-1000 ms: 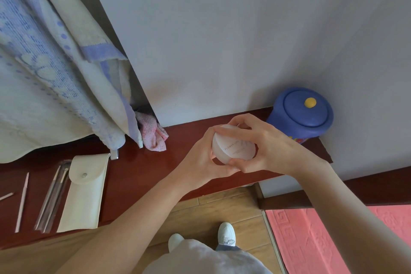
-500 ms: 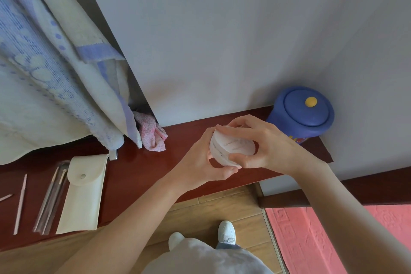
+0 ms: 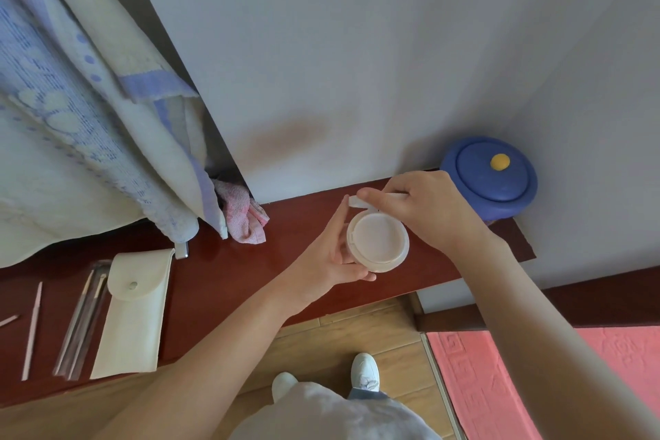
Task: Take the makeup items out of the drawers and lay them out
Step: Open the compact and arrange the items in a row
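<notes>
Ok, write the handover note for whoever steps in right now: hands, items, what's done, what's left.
Left hand: grips the base of the white compact, held above the red-brown shelf.
Right hand: fingers pinch the compact's lid, which stands open.
Done: cream pouch, metal tools and thin pink stick lie side by side at the shelf's left end.
Left: probably close the compact and set it on the shelf. The drawers are out of view, so I can't say what remains inside.
</notes>
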`<state>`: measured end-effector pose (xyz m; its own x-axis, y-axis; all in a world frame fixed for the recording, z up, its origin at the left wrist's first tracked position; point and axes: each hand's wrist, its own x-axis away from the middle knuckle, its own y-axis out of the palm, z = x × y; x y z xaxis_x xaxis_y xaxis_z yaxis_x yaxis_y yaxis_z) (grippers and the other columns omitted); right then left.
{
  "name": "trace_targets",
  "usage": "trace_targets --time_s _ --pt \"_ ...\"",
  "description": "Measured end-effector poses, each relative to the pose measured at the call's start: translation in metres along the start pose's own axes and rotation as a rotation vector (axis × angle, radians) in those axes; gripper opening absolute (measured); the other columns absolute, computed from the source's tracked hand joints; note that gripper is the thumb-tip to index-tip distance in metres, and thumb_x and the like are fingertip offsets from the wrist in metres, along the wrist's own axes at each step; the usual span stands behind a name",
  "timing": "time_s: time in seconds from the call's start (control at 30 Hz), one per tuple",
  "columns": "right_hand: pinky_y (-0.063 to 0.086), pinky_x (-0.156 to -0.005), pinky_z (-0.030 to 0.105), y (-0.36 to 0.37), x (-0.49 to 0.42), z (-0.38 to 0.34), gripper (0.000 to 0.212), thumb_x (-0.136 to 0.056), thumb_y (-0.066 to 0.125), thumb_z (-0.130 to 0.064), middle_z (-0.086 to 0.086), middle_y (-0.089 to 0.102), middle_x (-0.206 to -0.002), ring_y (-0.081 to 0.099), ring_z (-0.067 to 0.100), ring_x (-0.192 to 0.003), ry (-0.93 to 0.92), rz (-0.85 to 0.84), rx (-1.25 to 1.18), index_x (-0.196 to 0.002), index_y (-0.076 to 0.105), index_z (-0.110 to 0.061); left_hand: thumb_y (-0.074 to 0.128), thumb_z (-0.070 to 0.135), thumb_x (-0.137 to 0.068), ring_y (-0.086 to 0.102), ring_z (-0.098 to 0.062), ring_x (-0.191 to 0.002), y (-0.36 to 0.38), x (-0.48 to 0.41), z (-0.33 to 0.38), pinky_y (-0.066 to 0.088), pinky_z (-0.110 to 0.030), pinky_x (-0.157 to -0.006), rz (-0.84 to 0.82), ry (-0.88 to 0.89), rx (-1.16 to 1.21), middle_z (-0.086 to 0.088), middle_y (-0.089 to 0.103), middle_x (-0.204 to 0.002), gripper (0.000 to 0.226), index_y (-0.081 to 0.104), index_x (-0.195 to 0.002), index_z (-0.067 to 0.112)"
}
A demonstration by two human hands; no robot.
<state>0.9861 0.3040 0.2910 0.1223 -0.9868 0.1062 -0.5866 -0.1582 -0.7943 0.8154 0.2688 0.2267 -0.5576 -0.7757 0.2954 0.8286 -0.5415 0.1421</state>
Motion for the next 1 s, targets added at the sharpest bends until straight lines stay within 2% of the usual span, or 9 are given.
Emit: trace_targets --time_s 0.1,0.2,0.37,0.5,0.6,0.67,0.73,0.83,1.0 --pt "0.037 -0.051 0.028 0.008 -0.004 -0.001 0.075 -0.071 0.044 -0.074 0.008 0.052 -0.051 0.044 0.018 -0.048 -0.001 0.027 0.076 -0.057 0.056 -0.001 0.071 0.013 -0.076 0.055 -0.026 -0.117 0.002 0.001 0.000 0.054 -0.049 -0.086 0.040 -0.002 0.069 -0.008 0.052 -0.128 0.068 0.042 -0.135 0.029" --pt "0.026 -0.050 0.023 0.004 -0.008 0.000 0.071 -0.072 0.049 -0.070 0.009 0.030 -0.050 0.028 0.015 -0.047 0.050 0.022 -0.127 -0.051 0.035 -0.004 0.070 0.007 -0.078 0.055 -0.027 -0.117 0.000 0.004 -0.002 0.055 -0.049 -0.085 0.048 -0.005 0.057 -0.008 0.052 -0.129 0.068 0.043 -0.135 0.029" --pt "0.040 -0.055 0.029 0.009 -0.016 0.013 0.064 -0.084 0.043 -0.064 0.009 0.050 -0.053 0.042 0.014 -0.040 0.239 0.001 -0.482 -0.060 0.048 -0.005 0.067 -0.007 -0.080 0.058 -0.022 -0.113 -0.001 0.007 -0.001 0.057 -0.041 -0.079 0.077 0.014 0.054 -0.005 0.054 -0.127 0.070 0.041 -0.137 0.025" --pt "0.054 -0.062 0.034 0.025 -0.009 0.019 0.025 -0.098 0.041 -0.036 0.006 0.067 -0.093 0.066 0.018 -0.078 0.168 -0.056 -0.724 -0.093 0.063 -0.025 0.068 0.000 -0.074 0.060 -0.014 -0.105 -0.005 0.007 0.001 0.054 -0.032 -0.073 0.195 0.082 0.059 -0.002 0.058 -0.122 0.071 0.041 -0.136 0.022" --pt "0.058 -0.060 0.032 0.039 0.007 0.019 0.022 -0.099 0.041 -0.018 0.012 0.067 -0.101 0.068 0.015 -0.082 0.180 -0.119 -0.905 -0.107 0.060 -0.024 0.071 0.009 -0.072 0.060 -0.014 -0.103 -0.005 0.006 0.003 0.054 -0.030 -0.071 0.260 0.105 0.022 0.001 0.059 -0.117 0.068 0.045 -0.132 0.025" --pt "0.059 -0.067 0.040 0.046 0.014 0.019 0.026 -0.098 0.041 -0.012 0.011 0.069 -0.102 0.068 0.022 -0.088 0.164 -0.109 -0.983 -0.112 0.060 -0.022 0.077 0.028 -0.068 0.059 -0.012 -0.103 -0.002 0.004 0.004 0.055 -0.031 -0.071 0.327 0.092 -0.093 0.007 0.058 -0.113 0.066 0.047 -0.127 0.033" --pt "0.058 -0.066 0.036 0.051 0.019 0.018 0.028 -0.097 0.042 -0.009 0.006 0.072 -0.100 0.069 0.021 -0.089 0.163 -0.095 -1.039 -0.112 0.061 -0.023 0.079 0.044 -0.063 0.054 -0.008 -0.107 0.001 0.002 0.004 0.051 -0.027 -0.081 0.421 0.067 -0.311 0.009 0.054 -0.116 0.073 0.044 -0.127 0.034" --pt "0.057 -0.069 0.036 0.057 0.024 0.016 0.032 -0.097 0.043 -0.007 0.006 0.071 -0.105 0.067 0.022 -0.095 0.139 -0.117 -1.086 -0.117 0.060 -0.025 0.080 0.042 -0.064 0.047 -0.008 -0.108 0.007 0.003 0.003 0.035 -0.012 -0.081 0.582 0.063 -0.573 0.003 0.046 -0.120 0.083 0.040 -0.134 0.022" --pt "0.055 -0.083 0.043 0.065 0.029 0.016 0.040 -0.096 0.042 -0.004 0.007 0.069 -0.111 0.065 0.026 -0.101 0.099 -0.144 -1.078 -0.127 0.054 -0.026 0.079 0.044 -0.065 0.055 -0.018 -0.101 0.012 0.006 -0.003 0.050 -0.031 -0.083 0.673 0.104 -0.792 -0.003 0.046 -0.117 0.086 0.040 -0.135 0.012"
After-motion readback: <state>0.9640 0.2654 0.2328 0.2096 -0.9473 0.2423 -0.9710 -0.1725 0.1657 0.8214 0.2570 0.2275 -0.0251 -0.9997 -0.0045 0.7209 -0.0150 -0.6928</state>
